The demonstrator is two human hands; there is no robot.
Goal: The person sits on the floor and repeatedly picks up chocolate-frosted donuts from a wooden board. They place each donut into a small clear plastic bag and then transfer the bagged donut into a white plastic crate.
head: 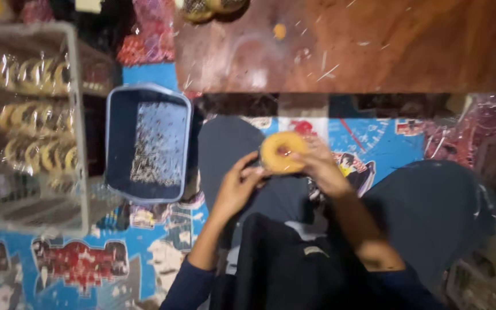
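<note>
A round golden ring-shaped doughnut (281, 151) is held up over my lap, between both hands. My right hand (322, 167) grips its right side with fingers curled around the edge. My left hand (237, 185) pinches its lower left edge with fingertips. Both arms wear dark blue sleeves. My knees in dark trousers sit below the hands.
A blue rectangular tub (148, 142) with dark sprinkles stands to the left on a patterned blue mat (81, 261). A wire rack (30, 123) of wrapped doughnuts is far left. A low brown wooden table (363, 43) lies ahead, with doughnuts (208, 8) at its far edge.
</note>
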